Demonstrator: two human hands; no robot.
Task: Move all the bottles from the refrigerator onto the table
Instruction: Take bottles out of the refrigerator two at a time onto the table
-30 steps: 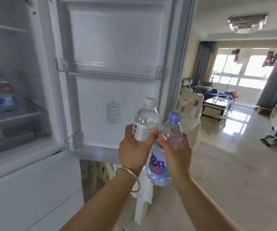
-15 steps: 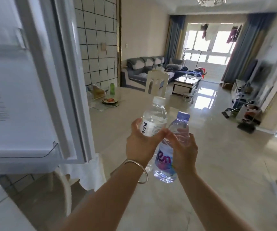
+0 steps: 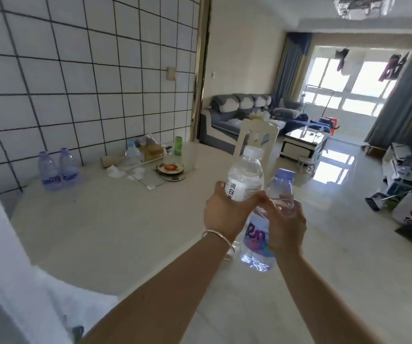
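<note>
The left hand's fingers (image 3: 258,196) curl round the white-capped clear plastic water bottle (image 3: 245,173) at its label, and the right hand (image 3: 285,223) grips the blue-capped, purple-labelled clear bottle (image 3: 255,238) mid-body; both ride upright above the pale round bench (image 3: 105,219). They look full, so fairly heavy, with thin walls that may dent and slip; a waist grip suits them. Two blue-tinted bottles (image 3: 57,170) stand by the tiled wall.

Two held bottles (image 3: 245,177) (table (image 3: 105,219) beyond)

Clear plastic bottles (image 3: 245,175); glossy tiled wall (image 3: 80,70); shiny metal bangle (image 3: 221,240); polished floor (image 3: 336,219).
</note>
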